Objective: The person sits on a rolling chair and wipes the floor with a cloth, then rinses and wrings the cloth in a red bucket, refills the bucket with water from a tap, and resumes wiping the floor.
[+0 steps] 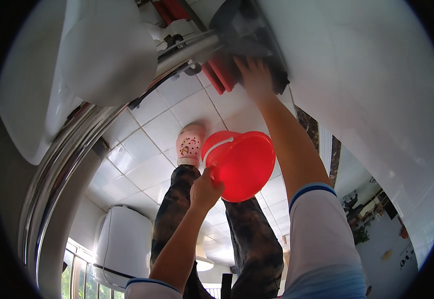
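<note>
My left hand [205,188] grips the rim of a red plastic bucket [245,170] in front of my legs. The bucket is tilted, its mouth facing up toward me, and I see no contents in it. Its white handle [218,146] lies against the outside wall. Stretched far forward, my right hand [256,76] reaches a dark grey, blurred object [245,41] beside a white surface. Its fingertips are lost against that dark object, so a grip cannot be made out. Just left of these fingers is a red ridged object [218,74].
Chrome tubing [58,187] curves along the left, near a white rounded fixture [108,56]. A broad white panel [370,74] bounds the right. Pale tiles [142,149] cover the floor, where my pink clog [190,144] stands. A white cylindrical tank [123,243] is at lower left.
</note>
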Available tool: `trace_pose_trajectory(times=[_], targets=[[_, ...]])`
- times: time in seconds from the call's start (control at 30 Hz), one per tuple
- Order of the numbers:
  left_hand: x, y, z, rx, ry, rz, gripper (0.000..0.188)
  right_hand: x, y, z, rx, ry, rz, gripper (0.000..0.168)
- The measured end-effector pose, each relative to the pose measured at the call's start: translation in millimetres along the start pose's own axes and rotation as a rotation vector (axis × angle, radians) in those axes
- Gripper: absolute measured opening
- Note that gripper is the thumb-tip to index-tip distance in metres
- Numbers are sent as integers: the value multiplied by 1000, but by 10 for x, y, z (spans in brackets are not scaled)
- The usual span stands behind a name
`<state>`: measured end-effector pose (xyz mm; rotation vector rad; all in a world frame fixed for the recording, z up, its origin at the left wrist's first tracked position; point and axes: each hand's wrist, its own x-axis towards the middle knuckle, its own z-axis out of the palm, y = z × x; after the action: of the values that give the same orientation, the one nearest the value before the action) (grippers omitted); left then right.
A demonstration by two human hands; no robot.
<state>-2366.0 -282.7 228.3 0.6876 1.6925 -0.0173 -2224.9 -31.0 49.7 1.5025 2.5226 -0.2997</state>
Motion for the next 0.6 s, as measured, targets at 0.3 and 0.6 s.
trace_pose_trajectory(times=[0.3, 0.6], targets=[[105, 45, -10, 3, -30, 15, 54, -603, 595, 462, 213, -264, 447, 36], [226, -223, 279, -143, -3, -41, 47, -2104, 215, -2058, 1034, 185, 496, 63]])
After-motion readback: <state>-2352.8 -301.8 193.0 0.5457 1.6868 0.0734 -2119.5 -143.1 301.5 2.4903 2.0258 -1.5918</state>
